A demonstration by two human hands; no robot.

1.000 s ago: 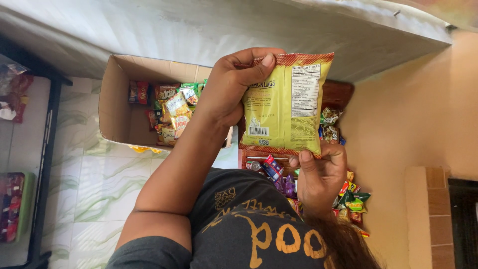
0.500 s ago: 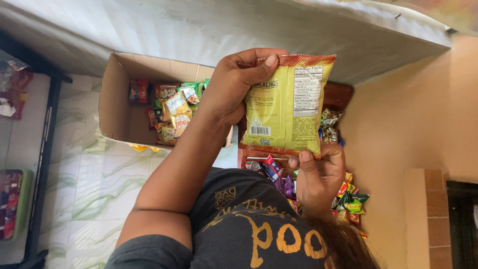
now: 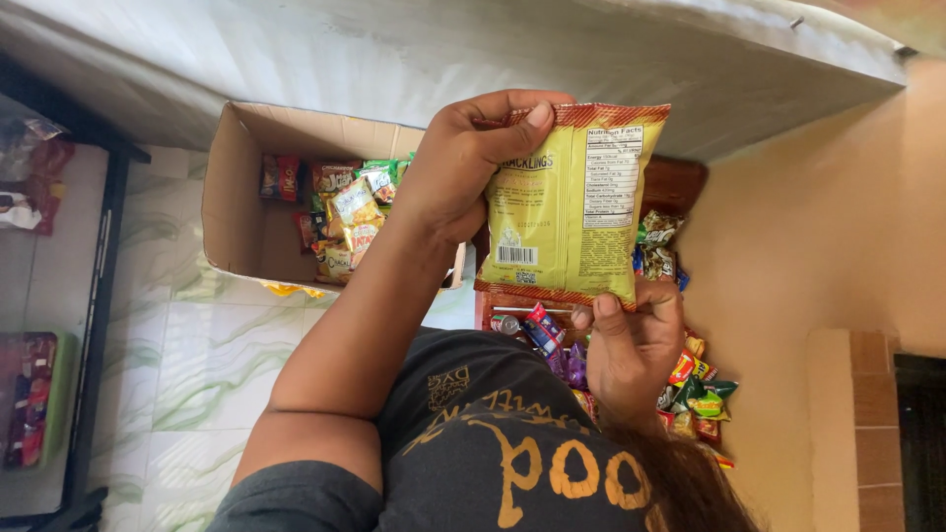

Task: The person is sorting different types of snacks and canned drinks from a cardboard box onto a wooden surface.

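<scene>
Holding a yellow snack bag [image 3: 572, 202] w/ both hands, back side up. Left hand [image 3: 463, 163] fingers closed on bag's one end edge, thumb on top; right hand [image 3: 631, 345] pinches opposite end. Bag sits above a wooden tray [image 3: 680, 187] of snack packets, just beside an open cardboard box [image 3: 246, 197] w/ more packets, on tile floor [image 3: 187, 345].

There is one view. The camera sits on the person's head and looks down, close to the snack bag [image 3: 572, 202]. The picture looks turned upside down: the person's dark shirt [image 3: 493, 443] fills the bottom, below the bag, and the cardboard box [image 3: 232, 197] lies left of it.
</scene>
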